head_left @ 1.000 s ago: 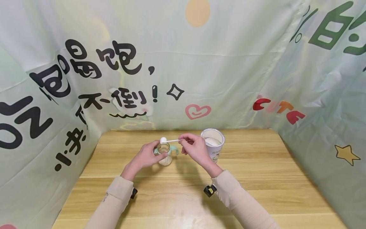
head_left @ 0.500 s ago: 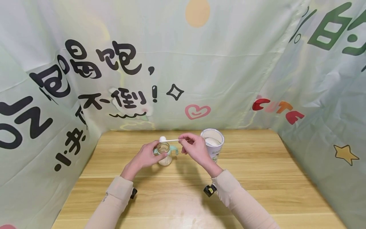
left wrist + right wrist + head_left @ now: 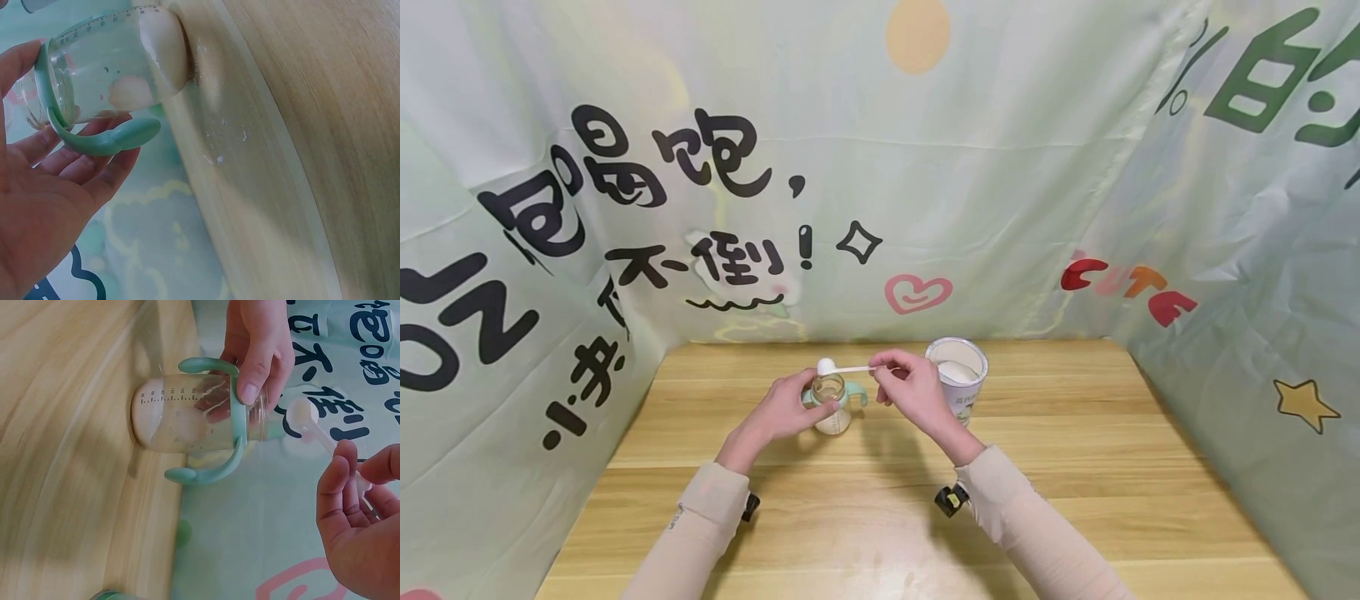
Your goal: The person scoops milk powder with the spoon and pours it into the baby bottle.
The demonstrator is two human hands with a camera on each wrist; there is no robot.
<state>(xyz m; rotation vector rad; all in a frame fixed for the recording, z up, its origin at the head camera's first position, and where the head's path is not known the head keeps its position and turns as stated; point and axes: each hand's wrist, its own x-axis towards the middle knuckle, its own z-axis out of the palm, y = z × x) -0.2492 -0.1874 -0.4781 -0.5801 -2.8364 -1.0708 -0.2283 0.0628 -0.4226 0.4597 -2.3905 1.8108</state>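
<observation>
A clear baby bottle (image 3: pixel 833 422) with a mint-green two-handled collar stands upright and uncapped on the table. Pale powder lies at its bottom in the right wrist view. My left hand (image 3: pixel 784 408) grips the bottle around its neck and collar, thumb in front and fingers behind. My right hand (image 3: pixel 912 388) pinches the handle of a white measuring scoop (image 3: pixel 302 415). In the head view the scoop's bowl is held level, just over the bottle's open mouth. To the right of my right hand stands an open tin (image 3: pixel 972 398) of white powder, partly hidden by that hand.
A few white specks (image 3: pixel 220 160) lie on the wooden table (image 3: pixel 1060 467) near the bottle's base. Printed fabric (image 3: pixel 1000 208) hangs along the back and both sides of the table. A camera (image 3: pixel 951 500) sits under my right wrist.
The scoop's bowl has shifted very slightly to the left over the bottle's mouth. Both hands keep their holds, and the bottle and tin stay where they were.
</observation>
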